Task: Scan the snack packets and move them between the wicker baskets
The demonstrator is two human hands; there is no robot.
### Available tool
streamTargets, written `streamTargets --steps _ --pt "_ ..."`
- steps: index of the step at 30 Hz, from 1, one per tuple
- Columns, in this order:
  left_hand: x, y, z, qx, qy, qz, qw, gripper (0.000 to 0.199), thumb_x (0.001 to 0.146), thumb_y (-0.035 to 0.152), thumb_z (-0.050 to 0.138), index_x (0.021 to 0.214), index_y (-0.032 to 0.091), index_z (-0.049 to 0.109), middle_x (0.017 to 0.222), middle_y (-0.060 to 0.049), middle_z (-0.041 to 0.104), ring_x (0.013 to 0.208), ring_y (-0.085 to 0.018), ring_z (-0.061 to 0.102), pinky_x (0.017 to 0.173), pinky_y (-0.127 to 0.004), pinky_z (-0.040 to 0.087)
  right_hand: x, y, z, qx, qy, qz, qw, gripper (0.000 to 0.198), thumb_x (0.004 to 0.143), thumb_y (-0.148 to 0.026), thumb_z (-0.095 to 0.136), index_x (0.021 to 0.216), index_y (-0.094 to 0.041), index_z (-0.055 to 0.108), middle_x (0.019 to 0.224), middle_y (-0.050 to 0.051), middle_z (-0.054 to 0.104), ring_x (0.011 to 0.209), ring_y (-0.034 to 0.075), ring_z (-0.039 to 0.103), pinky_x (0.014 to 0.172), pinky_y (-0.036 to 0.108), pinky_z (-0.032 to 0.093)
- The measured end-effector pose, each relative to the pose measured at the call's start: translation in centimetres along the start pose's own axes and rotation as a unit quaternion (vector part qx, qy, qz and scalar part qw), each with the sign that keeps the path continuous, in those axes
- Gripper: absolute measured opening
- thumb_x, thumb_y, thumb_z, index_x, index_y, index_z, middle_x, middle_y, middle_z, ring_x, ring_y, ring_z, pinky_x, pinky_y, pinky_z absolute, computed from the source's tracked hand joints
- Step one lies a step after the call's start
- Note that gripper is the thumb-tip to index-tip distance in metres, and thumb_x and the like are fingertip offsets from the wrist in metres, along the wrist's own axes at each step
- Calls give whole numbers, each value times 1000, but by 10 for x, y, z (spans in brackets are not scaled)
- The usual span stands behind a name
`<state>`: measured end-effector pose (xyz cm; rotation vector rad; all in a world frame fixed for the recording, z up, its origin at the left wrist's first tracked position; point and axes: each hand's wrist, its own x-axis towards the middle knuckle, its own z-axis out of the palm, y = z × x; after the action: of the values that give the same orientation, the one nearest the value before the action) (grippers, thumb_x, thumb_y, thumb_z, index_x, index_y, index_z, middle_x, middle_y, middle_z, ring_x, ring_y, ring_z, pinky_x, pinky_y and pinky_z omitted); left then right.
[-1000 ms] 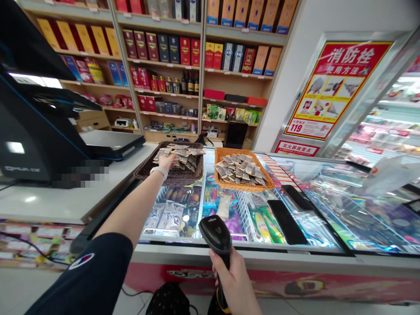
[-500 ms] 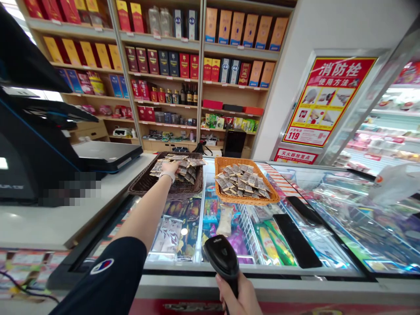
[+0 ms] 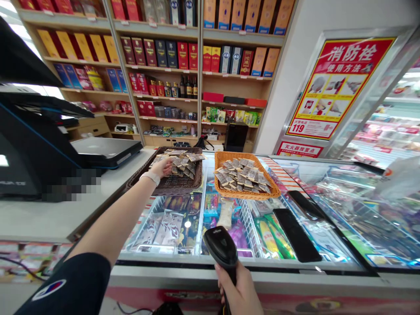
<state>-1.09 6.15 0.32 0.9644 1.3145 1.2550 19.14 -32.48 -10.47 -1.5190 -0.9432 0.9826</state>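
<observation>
Right hand (image 3: 239, 286) has its grip wrapped round the handle of a black scanner (image 3: 221, 246), which sits in front of the freezer's (image 3: 157, 267) near edge in this view. Left hand (image 3: 163, 167) is at the packets (image 3: 186, 164) in the dark basket (image 3: 175, 190) — can't tell if it's pinching one. Both that and the orange basket (image 3: 250, 194) hold heaps, so I'd guess partway, plenty left. Scanner's head points forward and slightly left — long axis slanting, handle back toward the person.

Black scanner (image 3: 221, 246); dark brown basket (image 3: 179, 184); orange basket (image 3: 243, 193); navy sleeve (image 3: 80, 280); red-and-yellow poster (image 3: 341, 83).
</observation>
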Motion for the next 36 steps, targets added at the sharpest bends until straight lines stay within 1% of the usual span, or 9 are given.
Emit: streamTargets --steps 4,7,10,14,19,24,27,31,36 --pt "-39 -4 -22 -11 -15 -13 1000 13 79 17 74 82 14 62 73 -7 66 66 -14 66 62 -23 56 -6 -16 4 14 -34 -20 999 59 84 -74 63 90 -17 74 60 5 65 52 23 61 50 30 49" --pt "-76 -11 -28 -27 -19 40 999 19 77 21 76 81 17 58 73 -2 63 66 -12 65 65 -22 55 -12 -26 6 16 -43 -35 998 56 85 -71 63 90 -16 74 66 6 69 56 23 63 50 28 48" --pt "-116 -24 -21 -58 -31 78 995 25 77 26 75 79 19 52 70 3 57 61 -9 60 62 -21 53 -19 -32 6 0 -46 -61 997 54 89 -67 59 92 -15 73 71 8 71 60 23 64 51 27 49" --pt "-166 -62 -1 -113 -84 64 988 30 74 31 79 87 21 54 70 4 58 58 -10 58 60 -23 52 -28 -36 0 -33 -36 -80 996 53 92 -64 57 98 -14 73 72 8 71 62 23 65 51 27 48" --pt "-211 -125 16 -61 -108 41 991 49 72 38 83 113 19 62 56 9 47 51 -10 49 56 -24 50 -37 -32 -7 -73 -17 -103 992 45 93 -58 58 98 -16 74 63 5 69 61 25 67 51 27 46" --pt "-231 -157 11 -76 -132 41 987 48 78 33 78 121 21 61 70 3 61 68 -16 64 75 -35 63 -40 -19 -8 -104 -8 -95 990 42 93 -56 59 99 -17 74 59 3 66 59 25 67 55 28 47" --pt "-234 -160 8 -86 -138 47 986 46 80 33 76 122 23 60 80 0 67 79 -19 69 79 -36 64 -41 -14 -6 -120 -25 -87 989 46 94 -57 56 103 -16 74 60 3 67 57 26 67 53 29 47" --pt "-234 -160 9 -87 -141 41 985 51 80 34 77 126 22 58 83 -2 68 83 -21 69 78 -36 63 -42 -13 -1 -140 -26 -101 985 46 95 -56 55 106 -15 73 63 6 70 57 27 68 52 29 47" --pt "-236 -159 11 -84 -148 47 984 48 81 32 74 126 22 59 89 -5 68 86 -22 68 80 -36 62 -42 -16 1 -157 -21 -104 982 44 95 -56 55 106 -17 72 61 3 67 53 25 65 56 30 47"
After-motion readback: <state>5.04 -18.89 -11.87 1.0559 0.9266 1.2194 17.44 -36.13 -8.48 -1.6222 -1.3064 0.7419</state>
